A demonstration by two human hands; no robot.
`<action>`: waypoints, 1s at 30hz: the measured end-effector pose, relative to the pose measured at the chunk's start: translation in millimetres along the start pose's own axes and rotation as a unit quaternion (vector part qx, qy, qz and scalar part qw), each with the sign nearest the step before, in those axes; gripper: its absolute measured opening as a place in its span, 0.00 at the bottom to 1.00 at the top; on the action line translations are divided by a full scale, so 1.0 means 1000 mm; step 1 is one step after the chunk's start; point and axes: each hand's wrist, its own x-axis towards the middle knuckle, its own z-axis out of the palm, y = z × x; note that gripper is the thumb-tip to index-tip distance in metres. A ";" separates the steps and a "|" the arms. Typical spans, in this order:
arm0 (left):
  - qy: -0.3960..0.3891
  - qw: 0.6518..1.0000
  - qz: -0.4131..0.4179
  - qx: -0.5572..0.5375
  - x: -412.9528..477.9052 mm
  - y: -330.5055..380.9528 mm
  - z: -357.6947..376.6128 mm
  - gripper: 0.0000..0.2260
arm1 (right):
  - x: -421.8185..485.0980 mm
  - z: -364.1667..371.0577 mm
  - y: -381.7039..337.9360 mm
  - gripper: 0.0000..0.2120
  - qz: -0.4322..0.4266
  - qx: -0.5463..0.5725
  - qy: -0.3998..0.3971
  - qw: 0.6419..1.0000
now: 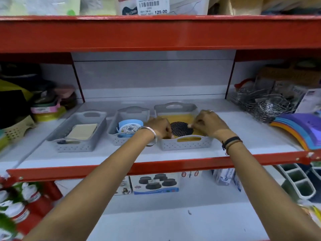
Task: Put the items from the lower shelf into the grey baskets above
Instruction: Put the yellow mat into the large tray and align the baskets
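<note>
Grey baskets stand three in a row on the white middle shelf (pixel 243 136), each with its long axis running front to back and a cut-out handle at both ends. On the lower shelf (pixel 156 223), nearest the camera, a box picturing black round pieces (pixel 155 183) stands upright against the back, with a smaller white and blue carton (pixel 224 176) to its right. Both forearms reach up past the red shelf edge (pixel 156 166) into the right basket (pixel 185 143). The left hand (pixel 159 127), a metal bangle (pixel 151 136) on its wrist, curls its fingers over the near left edge of a round black mesh disc (pixel 181 128). The right hand (pixel 210 123), with dark bands (pixel 231 142) at the wrist, pinches the disc's right edge with thumb and fingertips together. The disc lies nearly flat on a yellow item (pixel 175 117) that fills the basket floor. The middle basket (pixel 128 134) holds a light blue container with a patterned round lid (pixel 129 128). The left basket (pixel 78 136) holds a flat cream pad (pixel 82 131), its long axis also front to back. Farther right on the shelf sit wire baskets (pixel 262 105) and a fan of coloured sheets (pixel 300 129).
</note>
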 end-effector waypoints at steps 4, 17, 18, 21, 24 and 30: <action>-0.120 0.988 -0.011 0.099 0.012 0.005 -0.002 0.18 | 0.010 -0.001 -0.008 0.15 -0.071 -0.017 -0.202 0.977; -0.050 0.990 0.001 0.130 0.023 0.018 0.011 0.14 | 0.020 0.010 -0.006 0.16 -0.110 -0.030 -0.142 0.983; -0.045 0.993 0.002 0.110 0.023 0.016 0.012 0.14 | 0.019 0.010 -0.006 0.16 -0.109 -0.022 -0.142 0.984; -0.008 1.000 -0.007 -0.007 0.018 0.007 0.007 0.12 | 0.017 0.007 -0.009 0.13 -0.106 0.054 -0.098 0.988; 0.081 0.994 -0.017 -0.076 0.005 -0.008 -0.008 0.11 | 0.011 0.000 -0.019 0.13 -0.087 0.161 -0.047 0.982; 0.138 0.988 -0.048 -0.041 -0.021 -0.041 -0.030 0.09 | 0.008 -0.004 -0.047 0.11 -0.091 0.153 -0.066 0.982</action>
